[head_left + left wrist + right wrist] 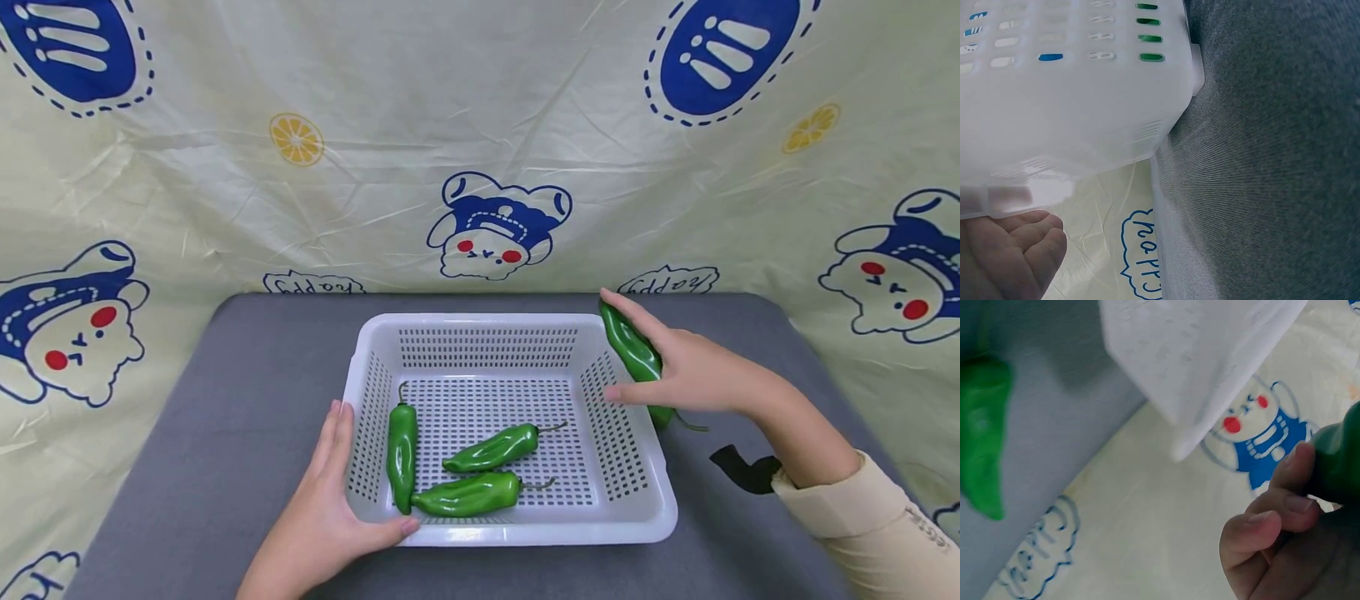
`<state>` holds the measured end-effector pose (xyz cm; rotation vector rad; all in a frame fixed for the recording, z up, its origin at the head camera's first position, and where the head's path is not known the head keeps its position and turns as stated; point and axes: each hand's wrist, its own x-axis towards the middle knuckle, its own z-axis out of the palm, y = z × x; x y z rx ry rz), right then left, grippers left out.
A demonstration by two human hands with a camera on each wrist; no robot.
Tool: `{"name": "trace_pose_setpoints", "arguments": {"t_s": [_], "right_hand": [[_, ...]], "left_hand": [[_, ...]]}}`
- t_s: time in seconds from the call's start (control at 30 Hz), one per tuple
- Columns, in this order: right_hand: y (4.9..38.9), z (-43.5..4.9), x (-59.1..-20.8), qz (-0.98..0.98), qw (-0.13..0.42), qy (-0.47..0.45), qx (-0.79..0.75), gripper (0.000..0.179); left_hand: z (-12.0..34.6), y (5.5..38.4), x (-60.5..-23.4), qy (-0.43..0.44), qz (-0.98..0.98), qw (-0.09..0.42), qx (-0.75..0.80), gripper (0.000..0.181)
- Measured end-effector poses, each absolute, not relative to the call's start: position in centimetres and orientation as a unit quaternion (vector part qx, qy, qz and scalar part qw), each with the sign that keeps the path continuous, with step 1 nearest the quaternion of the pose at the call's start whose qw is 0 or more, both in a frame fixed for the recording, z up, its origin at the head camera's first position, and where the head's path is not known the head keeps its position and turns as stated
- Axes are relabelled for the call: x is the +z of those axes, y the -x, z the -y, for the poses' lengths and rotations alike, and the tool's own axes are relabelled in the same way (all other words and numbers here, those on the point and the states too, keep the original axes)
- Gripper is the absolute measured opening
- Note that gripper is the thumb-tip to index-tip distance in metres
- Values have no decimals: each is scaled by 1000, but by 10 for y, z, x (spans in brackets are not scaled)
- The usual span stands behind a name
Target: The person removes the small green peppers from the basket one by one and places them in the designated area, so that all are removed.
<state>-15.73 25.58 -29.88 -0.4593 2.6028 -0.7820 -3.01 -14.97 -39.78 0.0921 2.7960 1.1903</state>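
A white perforated plastic basket [555,535] stands on the grey table with three green peppers inside: one upright along the left wall [402,446], one mid-basket [491,450], one near the front [468,495]. Over the right rim, my right hand [693,367] holds another green pepper [628,337] between thumb and fingers; the right wrist view shows that pepper [1338,459] at its edge. A further green pepper [984,434] lies on the table beside the basket, mostly hidden by the hand in the head view. My left hand [326,500] rests at the basket's front left corner, fingers extended.
The grey tabletop [247,400] ends at a pale patterned cloth [375,217] that hangs behind it and at both sides. A dark strap end [742,471] sticks out by the right wrist, next to a cream sleeve [870,517].
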Motion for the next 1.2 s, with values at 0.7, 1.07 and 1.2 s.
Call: {"name": "trace_pose_setpoints", "arguments": {"t_s": [0.7,1.07,1.2], "right_hand": [[163,-336,-353,-952,192,93,-219,112],[163,-322,-379,-966,195,84,-148,113],[162,-316,-384,-971,195,79,-115,110]], "left_hand": [[150,33,-399,-27,-915,54,399,143],[150,33,-399,-26,-916,55,397,143],[150,32,-398,-22,-915,60,399,143]]}}
